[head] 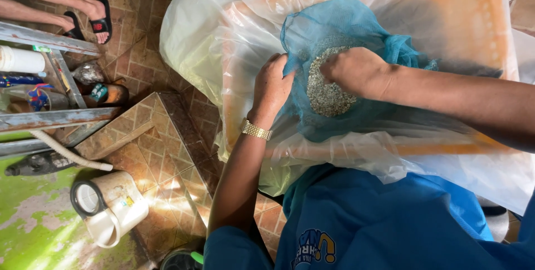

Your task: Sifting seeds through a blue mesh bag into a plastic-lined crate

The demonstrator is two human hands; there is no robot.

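A blue mesh net bag point(356, 25) lies open on a clear plastic sheet point(223, 19) that covers an orange tray. Inside the bag sits a heap of small greyish grains point(326, 97). My left hand point(271, 89), with a gold watch at the wrist, grips the bag's left rim. My right hand point(354, 69) reaches in from the right, its fingers closed down into the grains at the top of the heap. What the right fingers hold is hidden.
Brown patterned floor tiles point(161, 153) lie to the left. A white plastic jug point(108, 206) lies on its side at lower left, near a white hose point(61, 150). A metal rack point(50, 80) with bottles stands far left. Another person's sandalled feet point(92, 19) are at top left.
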